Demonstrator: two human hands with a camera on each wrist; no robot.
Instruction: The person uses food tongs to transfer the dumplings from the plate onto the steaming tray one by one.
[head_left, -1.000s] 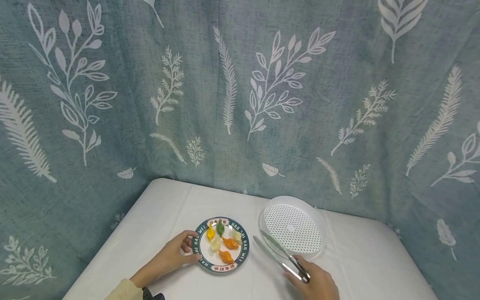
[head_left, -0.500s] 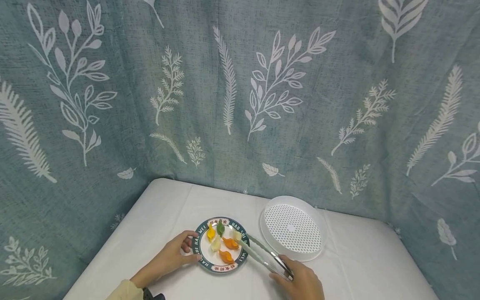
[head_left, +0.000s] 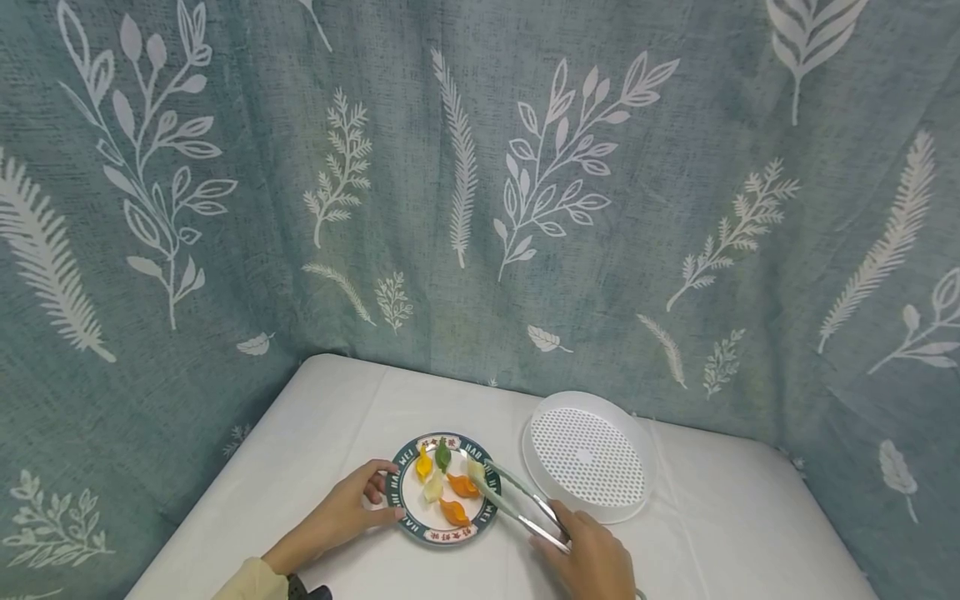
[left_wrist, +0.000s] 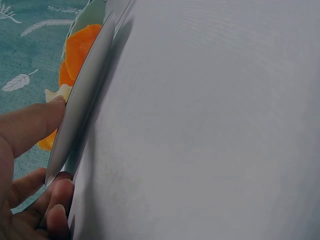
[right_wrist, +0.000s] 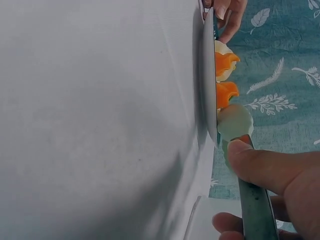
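My left hand (head_left: 348,504) holds the left rim of a round plate (head_left: 442,536) with a dark green lettered border, thumb on top and fingers at the edge, as the left wrist view shows. Several small dumplings lie on the plate: a yellow one (head_left: 423,465), a green one (head_left: 443,457), two orange ones (head_left: 463,486) and pale ones (head_left: 432,488). My right hand (head_left: 588,550) grips metal tongs (head_left: 542,532) with pale green tips. Those tips stand on either side of the pale dumpling (head_left: 475,469) at the plate's right; in the right wrist view one tip hides it.
A white round steamer tray (head_left: 637,450) with a perforated base stands to the right of the plate, behind the tongs. White cloth covers the table (head_left: 720,517). A blue-green curtain (head_left: 450,317) with leaf prints hangs around its back and left side.
My right hand has moved left with the tongs, from in front of the steamer tray to the pale dumpling at the plate's right. The left hand keeps its hold on the rim.
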